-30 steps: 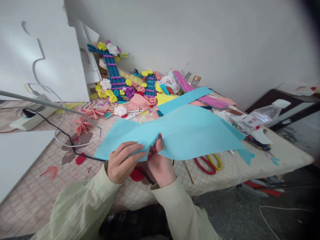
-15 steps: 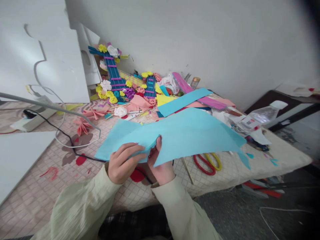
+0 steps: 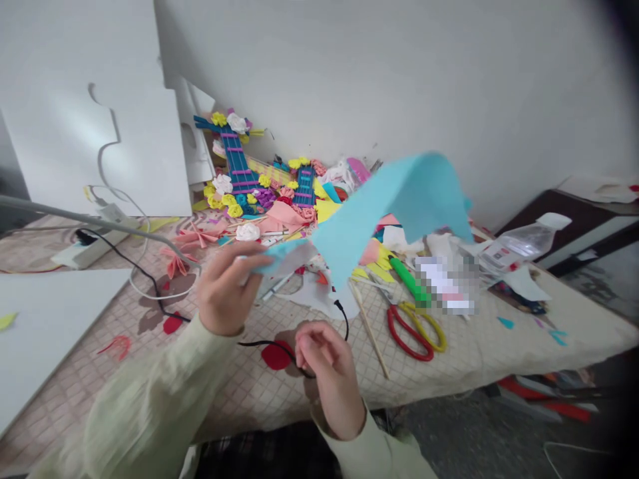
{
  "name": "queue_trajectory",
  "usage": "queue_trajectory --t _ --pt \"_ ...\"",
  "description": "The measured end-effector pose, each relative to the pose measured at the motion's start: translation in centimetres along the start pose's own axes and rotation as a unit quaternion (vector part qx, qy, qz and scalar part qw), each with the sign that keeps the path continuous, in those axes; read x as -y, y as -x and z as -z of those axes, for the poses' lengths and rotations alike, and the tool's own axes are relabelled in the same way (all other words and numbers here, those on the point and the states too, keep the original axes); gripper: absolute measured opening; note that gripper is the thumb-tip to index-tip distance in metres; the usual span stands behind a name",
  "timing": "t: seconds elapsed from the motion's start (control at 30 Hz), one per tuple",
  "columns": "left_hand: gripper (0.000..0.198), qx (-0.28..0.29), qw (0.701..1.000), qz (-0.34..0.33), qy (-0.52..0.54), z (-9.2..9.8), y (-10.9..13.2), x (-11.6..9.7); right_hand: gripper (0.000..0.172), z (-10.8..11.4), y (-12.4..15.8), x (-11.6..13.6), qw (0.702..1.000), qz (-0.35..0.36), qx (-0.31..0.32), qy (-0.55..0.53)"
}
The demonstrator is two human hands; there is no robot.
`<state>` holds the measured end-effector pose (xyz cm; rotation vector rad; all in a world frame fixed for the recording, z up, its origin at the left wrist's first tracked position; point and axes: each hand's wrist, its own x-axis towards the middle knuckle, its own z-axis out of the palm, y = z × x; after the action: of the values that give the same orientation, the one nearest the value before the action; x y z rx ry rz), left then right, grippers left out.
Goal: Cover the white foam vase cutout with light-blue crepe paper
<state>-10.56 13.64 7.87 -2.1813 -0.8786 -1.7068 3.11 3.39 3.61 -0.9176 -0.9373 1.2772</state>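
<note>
My left hand (image 3: 230, 286) pinches one end of a light blue sheet of crepe paper (image 3: 379, 206). The sheet arches up and away to the right over the table, its far end hanging loose. My right hand (image 3: 329, 369) is lower and nearer, clear of the sheet, with its fingers curled together and nothing visible in them. Beside it lie a red petal-shaped piece (image 3: 278, 356) and a black cable (image 3: 344, 316). To its right are a thin wooden stick (image 3: 370, 332) and scissors (image 3: 410, 342) with one red and one yellow handle loop.
Behind are paper-flower decorations (image 3: 239, 176) and paper scraps. A green marker-like object (image 3: 409, 279) and a clear plastic bottle (image 3: 524, 243) lie to the right. At left are a power strip (image 3: 94, 243), a grey rod (image 3: 74, 209) and a white board (image 3: 54, 319).
My right hand has let go of the blue paper and dropped lower. The sheet has swung up and curled, uncovering the scissors and green object. The view has shifted slightly.
</note>
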Motion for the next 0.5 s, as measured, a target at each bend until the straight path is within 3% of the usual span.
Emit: queue_trajectory --t 0.17,0.27,0.33,0.4,0.5 --pt "0.015 -0.093 0.993 0.073 -0.007 1.4 -4.8 0.5 0.017 3.7 0.4 2.4 0.97 0.069 -0.046 0.23" --pt "0.015 -0.121 0.987 0.102 0.01 2.2 -5.8 0.7 0.024 7.0 -0.7 2.9 0.92 0.067 -0.086 0.376" --pt "0.015 -0.13 0.984 0.118 0.017 2.5 -5.9 0.9 0.031 8.3 -2.3 2.8 0.87 0.043 -0.096 0.481" --pt "0.015 -0.131 0.982 0.132 0.008 2.7 -5.8 1.2 0.037 8.7 -4.2 2.4 0.818 0.014 -0.085 0.569" --pt "0.016 -0.145 0.98 0.139 -0.006 3.2 -5.6 1.5 0.042 7.9 -7.2 1.4 0.786 -0.016 -0.07 0.614"
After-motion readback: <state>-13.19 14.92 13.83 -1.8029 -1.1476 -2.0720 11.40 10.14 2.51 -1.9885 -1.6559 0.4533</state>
